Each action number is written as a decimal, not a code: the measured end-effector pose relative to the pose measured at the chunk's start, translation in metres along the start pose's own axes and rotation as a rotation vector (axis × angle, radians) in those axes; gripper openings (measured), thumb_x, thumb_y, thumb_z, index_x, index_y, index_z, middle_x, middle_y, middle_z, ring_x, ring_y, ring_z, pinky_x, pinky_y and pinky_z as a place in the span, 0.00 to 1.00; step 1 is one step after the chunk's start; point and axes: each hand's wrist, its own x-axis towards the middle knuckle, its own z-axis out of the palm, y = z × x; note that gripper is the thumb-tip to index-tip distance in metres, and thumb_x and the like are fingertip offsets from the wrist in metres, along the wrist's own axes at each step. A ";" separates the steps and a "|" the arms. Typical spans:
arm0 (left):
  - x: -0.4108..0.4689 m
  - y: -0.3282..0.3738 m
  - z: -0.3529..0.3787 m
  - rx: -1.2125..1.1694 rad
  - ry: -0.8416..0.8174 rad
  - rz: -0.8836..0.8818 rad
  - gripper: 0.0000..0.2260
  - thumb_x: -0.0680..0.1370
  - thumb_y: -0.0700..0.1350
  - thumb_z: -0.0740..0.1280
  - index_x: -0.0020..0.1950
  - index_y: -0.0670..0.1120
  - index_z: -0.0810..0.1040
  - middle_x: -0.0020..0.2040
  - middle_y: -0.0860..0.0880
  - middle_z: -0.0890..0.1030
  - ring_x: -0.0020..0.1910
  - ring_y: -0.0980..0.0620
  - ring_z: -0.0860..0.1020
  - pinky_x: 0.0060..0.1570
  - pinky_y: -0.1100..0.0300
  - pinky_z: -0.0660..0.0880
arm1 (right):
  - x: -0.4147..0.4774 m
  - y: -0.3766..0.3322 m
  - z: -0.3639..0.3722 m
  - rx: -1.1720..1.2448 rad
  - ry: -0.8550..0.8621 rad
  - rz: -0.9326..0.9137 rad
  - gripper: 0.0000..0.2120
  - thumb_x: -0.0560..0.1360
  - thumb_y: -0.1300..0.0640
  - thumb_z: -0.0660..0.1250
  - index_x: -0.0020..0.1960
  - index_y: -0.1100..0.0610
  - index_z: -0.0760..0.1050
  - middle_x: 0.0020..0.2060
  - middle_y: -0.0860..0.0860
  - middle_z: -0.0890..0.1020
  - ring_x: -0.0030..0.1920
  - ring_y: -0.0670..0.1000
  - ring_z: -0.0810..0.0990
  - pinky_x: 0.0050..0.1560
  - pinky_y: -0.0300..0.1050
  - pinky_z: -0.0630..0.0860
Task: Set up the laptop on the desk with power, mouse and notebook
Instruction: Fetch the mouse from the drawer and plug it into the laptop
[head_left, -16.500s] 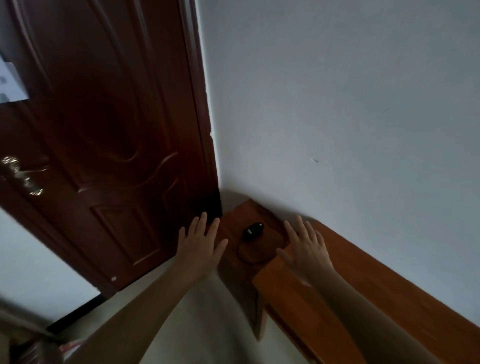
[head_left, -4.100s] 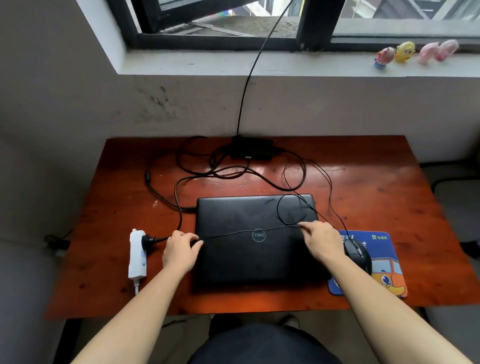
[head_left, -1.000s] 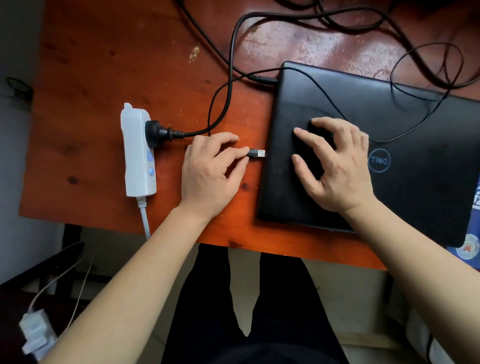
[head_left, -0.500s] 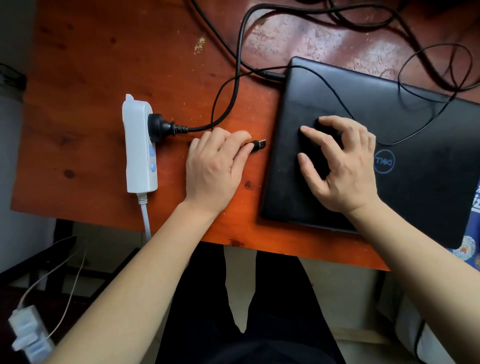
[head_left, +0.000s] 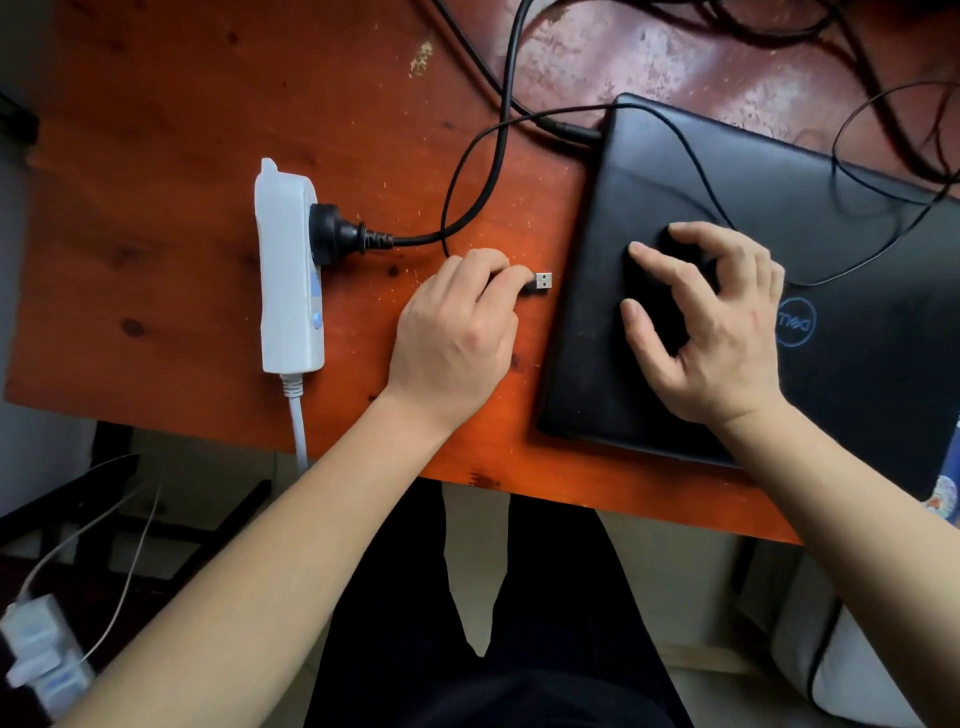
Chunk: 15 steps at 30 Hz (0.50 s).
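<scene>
Black, closed laptop with a matte lid lay on the reddish-brown wooden desk, right of centre, lid smudged and dusty, thin mouse cable looped over it. Step in hand, by my read: connecting the mouse. Left hand pinched the black USB plug with the silver metal tip between thumb and fingers, tip aimed at the laptop's left edge, close but not touching. Right hand sat on the lid with fingers spread, pressing down, holding nothing, probably bracing the machine. Power looked done: barrel connector sat at the laptop's back-left corner, and the thick black mains plug was seated in the white plastic power strip near the left hand. Next move needs the tip lined up level with a side port, which wasn't visible from above. Notebook not in view.
</scene>
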 end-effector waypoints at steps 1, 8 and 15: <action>0.001 0.000 -0.001 -0.033 -0.016 -0.012 0.10 0.80 0.36 0.62 0.55 0.39 0.82 0.48 0.43 0.80 0.42 0.47 0.78 0.40 0.53 0.77 | 0.000 0.000 0.000 0.000 -0.003 0.001 0.18 0.79 0.46 0.67 0.66 0.51 0.79 0.64 0.58 0.76 0.64 0.57 0.71 0.61 0.54 0.65; 0.006 -0.001 -0.006 -0.144 -0.030 -0.123 0.12 0.79 0.39 0.67 0.61 0.40 0.80 0.51 0.44 0.81 0.48 0.47 0.80 0.46 0.59 0.78 | -0.005 -0.009 -0.001 -0.066 0.007 -0.001 0.18 0.81 0.48 0.65 0.68 0.53 0.78 0.66 0.59 0.76 0.66 0.57 0.72 0.64 0.55 0.66; 0.028 0.004 0.005 -0.106 -0.020 -0.141 0.10 0.78 0.39 0.67 0.58 0.45 0.83 0.51 0.47 0.81 0.45 0.49 0.81 0.32 0.56 0.74 | -0.012 -0.017 0.001 -0.082 0.002 0.058 0.19 0.83 0.49 0.63 0.71 0.54 0.76 0.70 0.59 0.74 0.70 0.59 0.72 0.68 0.54 0.66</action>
